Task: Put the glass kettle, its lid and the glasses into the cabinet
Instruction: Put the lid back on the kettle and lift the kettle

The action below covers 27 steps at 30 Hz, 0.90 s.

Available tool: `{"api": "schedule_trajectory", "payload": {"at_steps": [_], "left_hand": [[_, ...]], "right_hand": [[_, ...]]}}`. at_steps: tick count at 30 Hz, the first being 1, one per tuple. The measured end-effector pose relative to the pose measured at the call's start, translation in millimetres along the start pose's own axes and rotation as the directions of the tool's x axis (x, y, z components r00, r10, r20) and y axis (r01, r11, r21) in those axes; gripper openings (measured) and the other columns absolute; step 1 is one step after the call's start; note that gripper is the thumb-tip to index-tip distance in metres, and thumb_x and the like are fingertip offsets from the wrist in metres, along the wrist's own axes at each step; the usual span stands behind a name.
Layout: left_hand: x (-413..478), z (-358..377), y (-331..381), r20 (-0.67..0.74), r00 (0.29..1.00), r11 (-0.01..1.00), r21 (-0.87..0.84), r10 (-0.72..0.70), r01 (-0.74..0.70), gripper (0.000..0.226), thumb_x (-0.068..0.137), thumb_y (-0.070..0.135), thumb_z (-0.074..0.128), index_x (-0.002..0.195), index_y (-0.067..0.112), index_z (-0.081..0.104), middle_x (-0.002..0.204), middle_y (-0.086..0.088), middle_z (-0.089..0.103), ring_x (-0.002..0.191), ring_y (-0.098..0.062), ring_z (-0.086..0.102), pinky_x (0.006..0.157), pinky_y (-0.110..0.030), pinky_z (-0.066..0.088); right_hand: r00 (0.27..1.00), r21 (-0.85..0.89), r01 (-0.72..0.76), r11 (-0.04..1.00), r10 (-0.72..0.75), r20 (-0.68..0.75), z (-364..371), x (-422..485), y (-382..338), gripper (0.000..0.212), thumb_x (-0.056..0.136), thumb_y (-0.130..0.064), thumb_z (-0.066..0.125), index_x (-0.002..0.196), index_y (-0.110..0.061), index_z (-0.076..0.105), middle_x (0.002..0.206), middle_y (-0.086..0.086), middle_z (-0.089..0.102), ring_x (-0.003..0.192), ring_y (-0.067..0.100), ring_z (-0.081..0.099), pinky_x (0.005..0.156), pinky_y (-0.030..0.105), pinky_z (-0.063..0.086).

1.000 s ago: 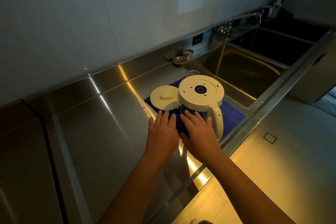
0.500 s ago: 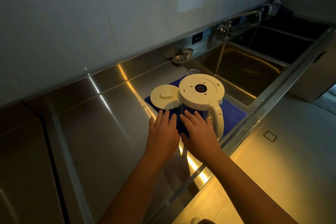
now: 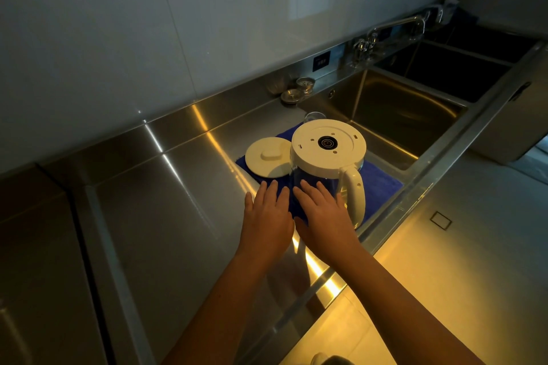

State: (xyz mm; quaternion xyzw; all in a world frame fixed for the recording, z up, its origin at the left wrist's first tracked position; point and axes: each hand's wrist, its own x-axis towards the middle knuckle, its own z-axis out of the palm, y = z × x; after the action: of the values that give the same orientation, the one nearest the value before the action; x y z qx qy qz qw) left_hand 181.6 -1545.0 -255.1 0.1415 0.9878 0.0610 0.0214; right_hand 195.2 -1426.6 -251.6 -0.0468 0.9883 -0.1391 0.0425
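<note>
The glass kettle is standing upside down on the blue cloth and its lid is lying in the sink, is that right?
Not quite. The lid is not in the sink; it lies on the blue cloth, just left of the kettle, as the head view shows. The kettle does stand upside down on that cloth.

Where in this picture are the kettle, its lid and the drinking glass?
glass kettle (image 3: 326, 158): head view, on its cream base, which faces up.
lid (image 3: 268, 156): head view, on the raised knob at its middle.
glass (image 3: 315, 116): head view, on the rim that shows behind the kettle.
</note>
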Motion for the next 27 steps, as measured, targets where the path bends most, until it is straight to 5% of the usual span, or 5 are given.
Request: {"api": "schedule_trajectory", "payload": {"at_steps": [13, 20, 27], "left_hand": [[-3, -1, 9, -0.036, 0.999, 0.999, -0.045, 0.026, -0.028, 0.053, 0.100, 0.030, 0.031, 0.149, 0.017, 0.014, 0.156, -0.006, 0.012, 0.144, -0.021, 0.005, 0.115, -0.040, 0.006], [-2, 0, 16, -0.031, 0.999, 0.997, -0.058, 0.044, -0.046, 0.052, 0.101, 0.030, 0.029, 0.149, 0.018, 0.012, 0.157, -0.004, 0.009, 0.144, -0.020, 0.003, 0.115, -0.038, 0.004], [-1, 3, 21, -0.017, 0.999, 0.997, -0.064, 0.041, -0.042, 0.052, 0.100, 0.028, 0.028, 0.149, 0.018, 0.011, 0.157, -0.004, 0.007, 0.144, -0.020, 0.001, 0.115, -0.038, 0.004]], "right_hand": [[0.997, -0.019, -0.008, 1.000, 0.006, -0.072, -1, -5, 9, 0.057, 0.098, -0.033, 0.041, 0.148, -0.027, 0.015, 0.157, -0.004, 0.010, 0.144, 0.020, 0.003, 0.116, 0.041, 0.002], [0.992, -0.111, 0.102, 0.989, -0.110, -0.066, -11, -11, 22, 0.057, 0.098, -0.028, 0.043, 0.148, -0.025, 0.017, 0.157, -0.002, 0.011, 0.144, 0.021, 0.004, 0.115, 0.043, -0.001], [0.960, -0.144, 0.144, 0.979, -0.174, -0.221, -10, -11, 49, 0.055, 0.074, -0.012, 0.076, 0.125, -0.010, 0.058, 0.133, 0.012, 0.054, 0.128, 0.037, 0.043, 0.100, 0.053, 0.022]]}}
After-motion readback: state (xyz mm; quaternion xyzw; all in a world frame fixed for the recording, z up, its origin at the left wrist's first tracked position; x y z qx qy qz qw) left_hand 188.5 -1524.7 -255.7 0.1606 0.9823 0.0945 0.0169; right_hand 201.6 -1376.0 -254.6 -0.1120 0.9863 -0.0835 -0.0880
